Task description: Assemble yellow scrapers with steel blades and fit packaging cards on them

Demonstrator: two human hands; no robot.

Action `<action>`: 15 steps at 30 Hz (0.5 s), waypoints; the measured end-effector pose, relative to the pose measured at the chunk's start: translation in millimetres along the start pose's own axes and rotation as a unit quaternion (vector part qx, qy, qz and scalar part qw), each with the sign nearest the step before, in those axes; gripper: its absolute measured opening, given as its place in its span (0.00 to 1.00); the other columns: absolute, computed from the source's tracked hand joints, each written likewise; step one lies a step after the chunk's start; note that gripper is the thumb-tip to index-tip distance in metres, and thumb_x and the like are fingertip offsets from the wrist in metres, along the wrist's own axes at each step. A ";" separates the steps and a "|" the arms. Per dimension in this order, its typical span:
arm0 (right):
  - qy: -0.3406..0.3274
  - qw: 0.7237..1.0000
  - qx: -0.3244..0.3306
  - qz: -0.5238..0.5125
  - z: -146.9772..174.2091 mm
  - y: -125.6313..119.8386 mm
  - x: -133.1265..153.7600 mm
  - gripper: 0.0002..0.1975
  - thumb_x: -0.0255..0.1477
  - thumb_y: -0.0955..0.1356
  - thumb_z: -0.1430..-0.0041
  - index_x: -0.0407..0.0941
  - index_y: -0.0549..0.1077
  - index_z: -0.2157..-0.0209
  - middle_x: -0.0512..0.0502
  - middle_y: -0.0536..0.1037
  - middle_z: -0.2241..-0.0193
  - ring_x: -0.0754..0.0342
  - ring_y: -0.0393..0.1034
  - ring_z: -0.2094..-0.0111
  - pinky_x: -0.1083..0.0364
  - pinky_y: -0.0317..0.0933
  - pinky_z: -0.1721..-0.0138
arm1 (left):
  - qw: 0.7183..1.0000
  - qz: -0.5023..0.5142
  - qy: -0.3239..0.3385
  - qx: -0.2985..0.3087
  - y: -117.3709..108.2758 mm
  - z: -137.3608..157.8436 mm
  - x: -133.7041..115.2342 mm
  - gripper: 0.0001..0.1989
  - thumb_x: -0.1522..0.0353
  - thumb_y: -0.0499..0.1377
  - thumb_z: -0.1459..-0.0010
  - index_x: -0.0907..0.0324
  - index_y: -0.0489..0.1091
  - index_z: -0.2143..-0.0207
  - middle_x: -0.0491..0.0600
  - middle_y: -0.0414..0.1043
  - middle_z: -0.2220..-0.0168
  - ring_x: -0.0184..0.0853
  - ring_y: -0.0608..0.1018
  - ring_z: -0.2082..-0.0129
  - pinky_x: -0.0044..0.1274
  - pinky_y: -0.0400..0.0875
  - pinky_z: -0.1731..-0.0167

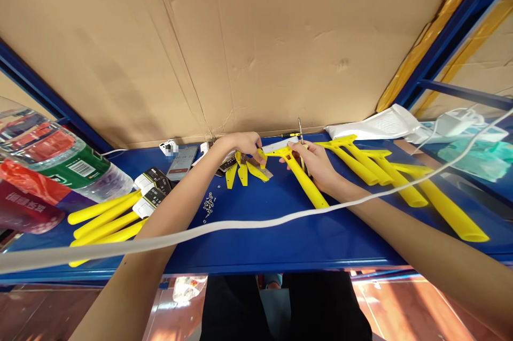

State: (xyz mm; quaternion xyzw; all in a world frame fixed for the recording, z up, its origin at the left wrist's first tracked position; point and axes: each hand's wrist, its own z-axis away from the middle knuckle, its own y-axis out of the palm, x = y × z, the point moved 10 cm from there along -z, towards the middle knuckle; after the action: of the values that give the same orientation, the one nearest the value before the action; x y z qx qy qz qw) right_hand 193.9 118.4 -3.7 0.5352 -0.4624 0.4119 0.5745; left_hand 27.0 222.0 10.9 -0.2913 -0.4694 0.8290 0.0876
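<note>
My right hand (313, 163) is closed around a yellow scraper (306, 183), near its head, and a pale flat blade (280, 145) lies across that head. A screwdriver (300, 128) is also in this hand, its thin metal shaft pointing up past the fingers. My left hand (249, 144) reaches down with bent fingers over several pointed yellow plastic pieces (242, 174). One small yellow piece (262, 158) seems pinched at its fingertips; the grip is partly hidden. Small screws and nuts (209, 204) are scattered left of these pieces.
More yellow scraper handles (404, 186) lie at the right, and a bundle of yellow handles with black-and-white labels (108, 218) at the left. A phone (182, 162), a large water bottle (80, 162) and a white package (374, 123) stand around. A white cable (256, 223) crosses in front.
</note>
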 end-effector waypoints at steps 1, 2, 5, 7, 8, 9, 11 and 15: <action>-0.001 1.000 0.000 0.002 -0.1 0.0 -0.1 0.18 0.40 0.84 0.37 0.46 0.78 0.67 0.50 0.81 0.75 0.52 0.83 0.73 0.60 0.73 0.76 | 1.000 0.020 0.019 -0.012 -0.4 -2.3 -2.8 0.31 0.54 0.81 0.64 0.57 0.84 0.56 0.52 0.88 0.60 0.41 0.84 0.66 0.27 0.71 0.69; -0.004 1.000 0.001 0.003 -0.2 0.2 0.1 0.19 0.41 0.84 0.38 0.46 0.77 0.67 0.50 0.81 0.75 0.51 0.83 0.72 0.59 0.73 0.76 | 0.998 0.039 0.040 -0.024 -0.9 -4.5 -6.4 0.34 0.57 0.80 0.64 0.57 0.84 0.52 0.52 0.88 0.59 0.41 0.84 0.66 0.26 0.71 0.70; -0.016 1.000 0.009 0.005 -0.7 1.0 1.9 0.19 0.42 0.84 0.39 0.47 0.77 0.67 0.50 0.81 0.74 0.50 0.84 0.71 0.58 0.74 0.75 | 0.992 0.067 0.095 -0.042 0.5 -10.4 -17.5 0.31 0.59 0.79 0.62 0.57 0.83 0.53 0.51 0.88 0.62 0.40 0.82 0.68 0.26 0.70 0.72; -0.018 1.000 0.010 0.009 -1.2 0.6 2.2 0.18 0.42 0.83 0.38 0.47 0.77 0.67 0.50 0.81 0.73 0.50 0.83 0.71 0.58 0.75 0.74 | 0.990 0.056 0.122 -0.036 4.8 -14.5 -24.6 0.23 0.59 0.79 0.60 0.58 0.83 0.61 0.50 0.86 0.67 0.39 0.80 0.70 0.26 0.69 0.72; -0.018 1.000 0.011 0.011 -1.5 0.3 2.3 0.19 0.42 0.83 0.37 0.48 0.76 0.67 0.50 0.81 0.73 0.51 0.83 0.71 0.57 0.75 0.74 | 0.989 0.048 0.133 -0.034 6.5 -16.3 -27.7 0.21 0.59 0.79 0.60 0.58 0.83 0.64 0.49 0.85 0.69 0.38 0.79 0.71 0.26 0.68 0.72; -0.018 1.000 0.011 0.012 -1.8 0.2 2.3 0.19 0.42 0.83 0.37 0.48 0.75 0.68 0.50 0.81 0.74 0.51 0.82 0.71 0.57 0.75 0.73 | 0.988 0.041 0.142 -0.032 7.8 -17.8 -30.5 0.19 0.60 0.79 0.60 0.58 0.83 0.65 0.48 0.84 0.70 0.38 0.79 0.71 0.26 0.68 0.71; -0.020 1.000 0.011 0.012 -2.2 -0.4 2.6 0.20 0.42 0.83 0.37 0.48 0.74 0.69 0.50 0.80 0.74 0.51 0.81 0.72 0.57 0.75 0.73 | 0.987 0.032 0.153 -0.039 7.8 -19.6 -34.1 0.18 0.61 0.77 0.60 0.58 0.83 0.65 0.47 0.85 0.69 0.37 0.79 0.70 0.25 0.68 0.70; -0.025 1.000 0.007 0.007 -2.3 -1.6 3.7 0.20 0.42 0.83 0.38 0.48 0.75 0.69 0.51 0.80 0.74 0.53 0.80 0.74 0.57 0.75 0.73 | 0.987 0.035 0.147 -0.044 7.3 -18.9 -33.8 0.18 0.63 0.76 0.59 0.59 0.84 0.63 0.45 0.85 0.66 0.36 0.78 0.69 0.25 0.67 0.69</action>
State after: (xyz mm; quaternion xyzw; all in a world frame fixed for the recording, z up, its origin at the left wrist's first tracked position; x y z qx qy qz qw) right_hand 196.5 120.5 -0.5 0.5460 -0.4780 0.4055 0.5559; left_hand 66.1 217.7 11.1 -0.4300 -0.4773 0.7579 0.1138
